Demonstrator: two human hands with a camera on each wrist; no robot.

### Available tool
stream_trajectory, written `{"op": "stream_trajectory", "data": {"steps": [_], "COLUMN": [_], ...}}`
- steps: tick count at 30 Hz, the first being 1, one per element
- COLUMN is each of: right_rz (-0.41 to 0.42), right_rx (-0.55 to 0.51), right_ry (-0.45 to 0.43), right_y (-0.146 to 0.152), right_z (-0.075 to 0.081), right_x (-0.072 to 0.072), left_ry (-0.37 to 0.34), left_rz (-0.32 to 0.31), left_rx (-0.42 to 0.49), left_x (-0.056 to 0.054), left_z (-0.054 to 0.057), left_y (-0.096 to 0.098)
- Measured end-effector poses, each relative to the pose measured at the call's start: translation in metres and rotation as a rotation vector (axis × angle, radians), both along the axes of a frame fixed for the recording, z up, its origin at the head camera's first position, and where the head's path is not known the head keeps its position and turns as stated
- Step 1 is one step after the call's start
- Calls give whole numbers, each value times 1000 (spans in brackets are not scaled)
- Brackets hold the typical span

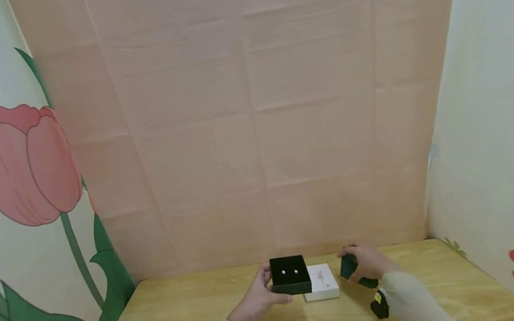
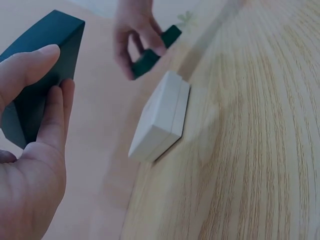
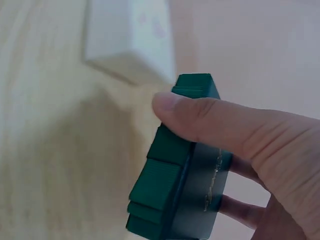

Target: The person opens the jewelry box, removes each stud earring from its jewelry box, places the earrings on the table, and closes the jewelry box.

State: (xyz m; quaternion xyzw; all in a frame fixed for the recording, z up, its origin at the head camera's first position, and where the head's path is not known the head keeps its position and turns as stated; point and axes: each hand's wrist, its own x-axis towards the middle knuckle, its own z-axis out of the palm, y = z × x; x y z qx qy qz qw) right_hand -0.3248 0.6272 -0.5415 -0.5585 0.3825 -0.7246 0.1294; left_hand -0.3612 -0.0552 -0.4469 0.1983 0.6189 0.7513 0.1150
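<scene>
My left hand [image 1: 257,298] grips a dark green jewelry box base [image 1: 293,288], thumb on one side and fingers on the other. Its black insert carries two small pearl-like stud earrings [image 1: 290,272], facing up in the head view. To the right, my right hand [image 1: 372,262] holds the dark green box lid [image 3: 200,185] above the table. Ribbed green ribbon [image 3: 156,185] runs along the lid's edge, and gold marks show on its top. Between the hands, a white box [image 1: 322,282] with a pink flower print lies on the table, partly behind the jewelry box in the head view.
The wood-grain table [image 1: 180,320] meets a pinkish wall covering [image 1: 199,162] at its back edge. Walls with painted flowers flank it on the left and right. A small black device [image 1: 379,307] with a yellow mark sits at my right wrist.
</scene>
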Motion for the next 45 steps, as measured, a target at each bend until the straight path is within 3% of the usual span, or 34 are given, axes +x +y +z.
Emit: {"op": "stream_trajectory", "data": {"steps": [2,4,6,10,11,13,20,26,29,31,34,37,41,45], "right_rz": [-9,-56,32,121,161,169,130,138,7,-84,-94,-111,-345,-421], "right_rx": [24,29,-20,22,25,37,84,84,116,144,140,140,255,322], "right_ry": [-70,-104,-208,-166,-197,-208,-105,-249,-190,-103,-12,-9,-18,40], "right_y": [21,20,9,0,1,2,3,3,3,4,6,7,10,15], "right_z": [-14,-17,-9,10,12,11,16,17,16,16,17,17,15,10], "right_x": [-6,0,6,3,2,2,-4,4,4,2,-3,-4,1,-2], "left_ry": [-1,0,-2,-4,-4,-1,2,-8,-11,-11,-10,-13,-19,-19], "left_rz": [-3,-5,-7,-7,-7,-8,-6,-2,-1,-5,-15,-25,-27,-24], "left_rx": [2,1,-3,-6,-7,-4,-10,-25,-24,-24,-18,-9,-12,-14], "left_x": [0,-1,-1,1,2,3,2,1,2,2,2,2,2,2], "left_z": [0,0,0,4,4,6,5,3,3,3,2,2,0,0], "left_y": [0,0,0,1,1,2,3,3,3,3,3,2,1,-1]}}
